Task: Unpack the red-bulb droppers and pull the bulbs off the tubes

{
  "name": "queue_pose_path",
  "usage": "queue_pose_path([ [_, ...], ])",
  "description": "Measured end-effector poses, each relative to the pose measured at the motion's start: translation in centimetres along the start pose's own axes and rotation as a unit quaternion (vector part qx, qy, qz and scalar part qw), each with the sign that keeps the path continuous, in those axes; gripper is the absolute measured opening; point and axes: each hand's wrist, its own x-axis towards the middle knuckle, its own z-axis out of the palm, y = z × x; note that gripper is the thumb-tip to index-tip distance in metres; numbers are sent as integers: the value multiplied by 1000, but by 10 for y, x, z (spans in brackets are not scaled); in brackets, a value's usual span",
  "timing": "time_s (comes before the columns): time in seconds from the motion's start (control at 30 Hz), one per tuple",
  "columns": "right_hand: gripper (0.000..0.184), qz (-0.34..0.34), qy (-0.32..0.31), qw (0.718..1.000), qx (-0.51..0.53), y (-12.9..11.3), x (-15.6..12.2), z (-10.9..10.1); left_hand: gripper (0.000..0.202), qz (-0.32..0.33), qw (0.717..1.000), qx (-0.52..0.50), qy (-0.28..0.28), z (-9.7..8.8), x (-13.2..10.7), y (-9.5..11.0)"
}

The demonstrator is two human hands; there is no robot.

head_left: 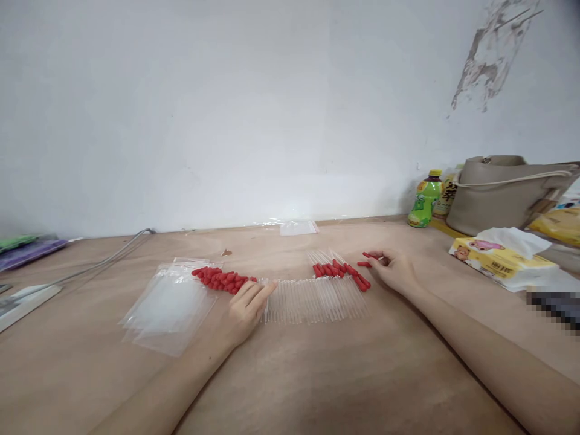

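A row of thin clear glass tubes (308, 302) lies side by side on the table. My left hand (247, 308) rests at the row's left end, fingers stretched out over the tubes. Beside its fingertips is a heap of red rubber dropper bulbs (222, 280). My right hand (393, 270) is closed in a pinch at the far right, with red dropper bulbs (366, 260) at its fingertips. Between the hands, behind the row, several glass droppers with red bulbs (338, 269) lie with their thin stems pointing toward the wall.
Clear zip bags (167, 308) lie at left, partly under the heap. Another bag (299, 228) is by the wall. At right stand a green bottle (425, 202), a grey-beige bag (493, 196) and a yellow tissue pack (502, 260). A grey cable (104, 261) crosses the left side.
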Motion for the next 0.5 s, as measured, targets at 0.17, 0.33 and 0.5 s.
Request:
queue_pose_path([
  [0.17,31,-20,-50,999,8,-7,-4,-1,37,20,999,-20,-37,-4,4,3],
  [0.33,27,-13,-71,996,-52,-11,-8,-6,26,23,995,-58,-72,-12,6,6],
  [0.5,25,-30,-100,991,-77,-10,-7,-8,20,-1,987,-103,-121,-13,0,4],
])
